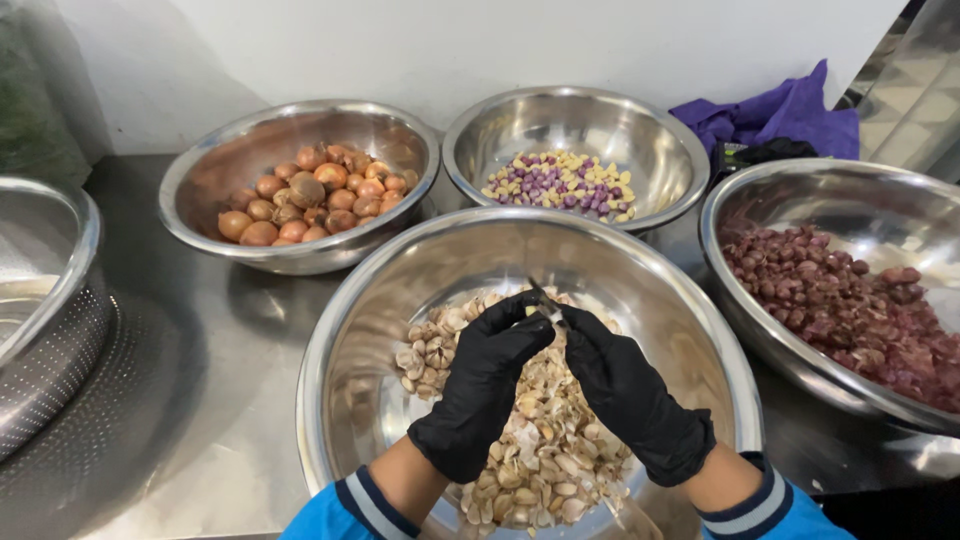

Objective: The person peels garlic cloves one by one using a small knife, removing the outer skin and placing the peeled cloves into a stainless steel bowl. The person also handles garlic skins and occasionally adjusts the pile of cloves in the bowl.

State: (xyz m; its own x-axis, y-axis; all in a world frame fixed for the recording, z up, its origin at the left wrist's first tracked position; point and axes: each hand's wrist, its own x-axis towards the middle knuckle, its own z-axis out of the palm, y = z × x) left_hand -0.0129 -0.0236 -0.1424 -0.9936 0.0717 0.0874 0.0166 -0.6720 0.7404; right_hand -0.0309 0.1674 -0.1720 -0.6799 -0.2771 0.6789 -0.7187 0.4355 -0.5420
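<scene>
Both black-gloved hands, left hand (487, 385) and right hand (625, 390), meet over the big steel bowl of papery garlic skins (380, 300), fingertips pinching one small pale garlic clove (549, 311) between them — best kept low over the bowl so peelings drop inside.

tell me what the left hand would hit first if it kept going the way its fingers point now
The left hand points up and to the right, toward the right hand. Its fingertips already meet the small pale piece pinched between both hands, so that comes first, then the right hand's fingers. Depth is hard to judge.
</scene>
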